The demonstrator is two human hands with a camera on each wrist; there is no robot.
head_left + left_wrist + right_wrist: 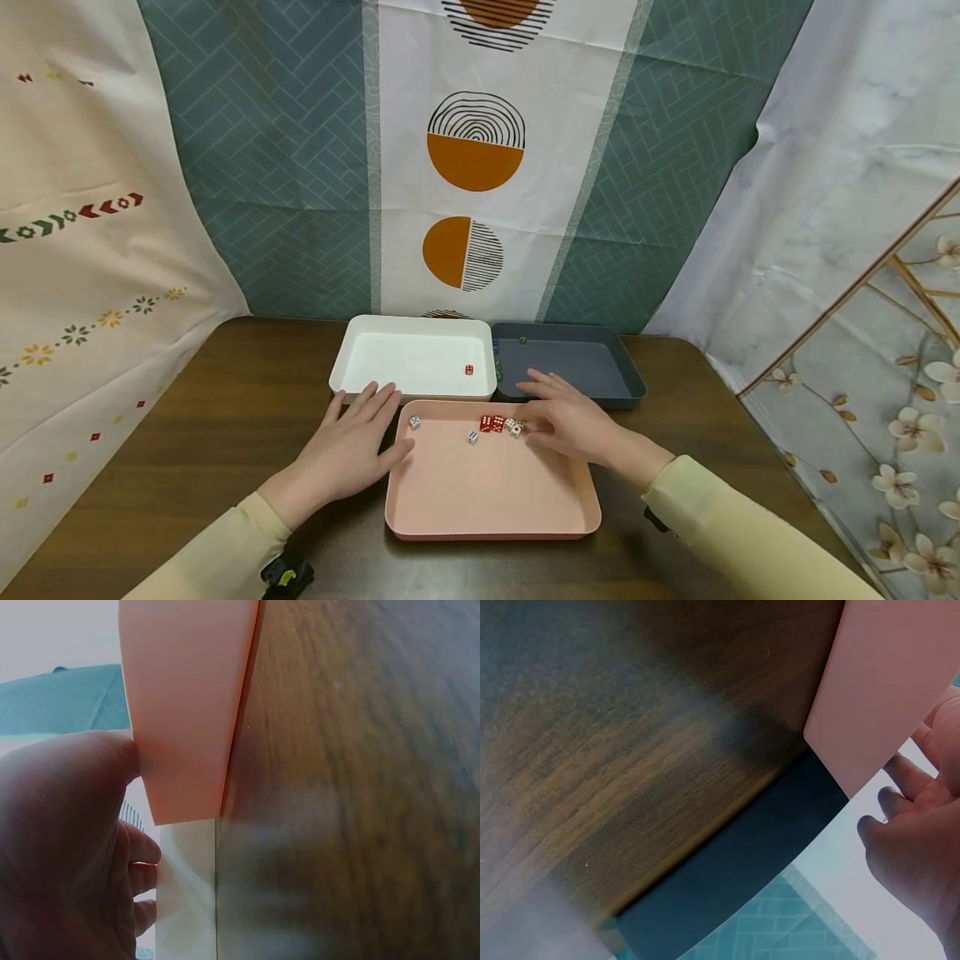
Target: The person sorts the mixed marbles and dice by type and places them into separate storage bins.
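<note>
A pink tray [491, 492] lies on the table with red dice [492, 423] and white dice [472, 437] near its far side. My left hand [348, 454] has its fingers spread. Its thumb rests on the pink tray's left edge while its fingertips reach the white tray's [412, 325] front edge. Over the pink tray's far right part is my right hand [566, 421], fingers loosely bent, its tips beside the rightmost white dice. No die shows in its fingers; the right wrist view [911, 795] has the tray wall partly hiding the fingertips.
One red die [468, 369] sits in the white tray. The dark grey tray [577, 367] beside it holds several small green and blue dice [497, 367] along its left side. All three trays stand on a brown wooden table [247, 400], with patterned cloths hanging behind.
</note>
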